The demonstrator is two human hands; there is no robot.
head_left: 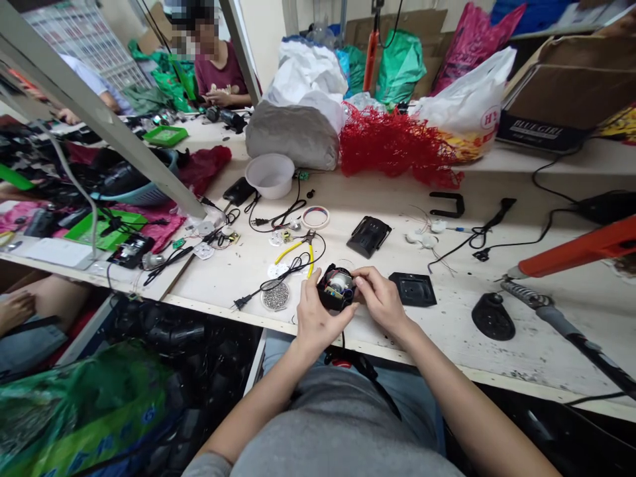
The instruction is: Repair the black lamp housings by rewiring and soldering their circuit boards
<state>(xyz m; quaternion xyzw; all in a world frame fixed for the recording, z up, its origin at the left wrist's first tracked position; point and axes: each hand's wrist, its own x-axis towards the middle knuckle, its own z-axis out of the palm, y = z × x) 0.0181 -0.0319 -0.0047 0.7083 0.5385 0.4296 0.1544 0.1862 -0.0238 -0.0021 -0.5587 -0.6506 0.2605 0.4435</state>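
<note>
My left hand [320,318] is wrapped round an open black lamp housing [334,299] above the table's front edge. A silver reflector, a small circuit board and thin wires show inside it. The fingertips of my right hand [380,295] are closed at the housing's right rim; any small part between them is hidden. Just left lie yellow-handled cutters [298,250], a round dish of small screws [275,295] and a black power cord [263,289] with a plug. A black rectangular cover [413,289] rests right of my right hand, and another black casing [368,236] lies behind.
At the right are a black rounded part [493,316], a spring-armed tool [561,321] and an orange bar [581,250]. A white bowl [270,176], tape roll [315,217] and red netting [392,142] stand farther back. Two other people sit across, upper left; another person's hand [17,310] shows at left.
</note>
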